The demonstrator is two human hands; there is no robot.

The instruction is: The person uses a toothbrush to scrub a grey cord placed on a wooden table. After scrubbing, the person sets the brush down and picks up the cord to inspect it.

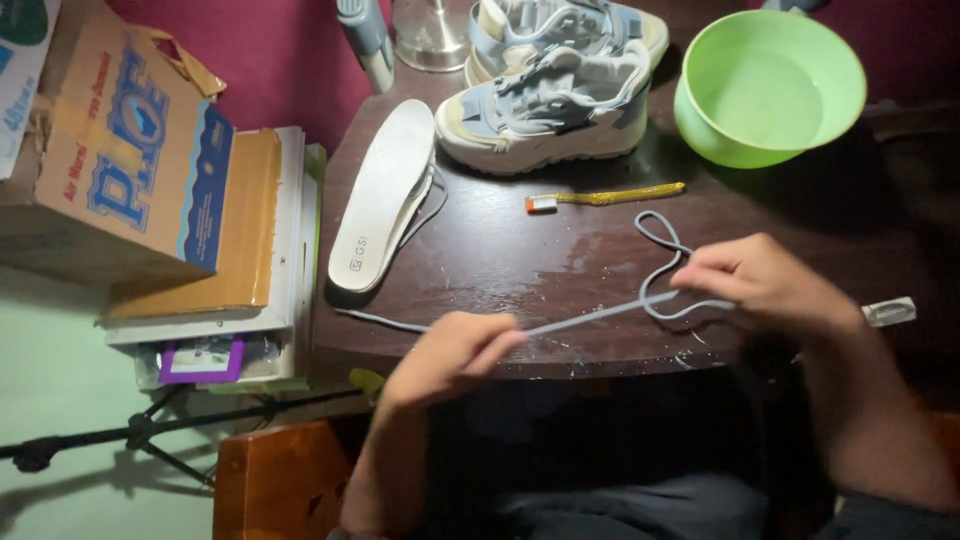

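Left hand [450, 352] and right hand [762, 280] pinch a grey shoelace [600, 314] taut

We are seeing our own two bare hands and forearms coming up from the bottom edge of the view. Our left hand [450, 352] is wearing no glove, ring or watch, and the forearm below it is showing no sleeve. Our right hand [765, 282] is likewise going ungloved and unadorned, its forearm uncovered down to the picture's corner. Below, across our lap, we are wearing dark grey cloth, its cut too dim to tell.
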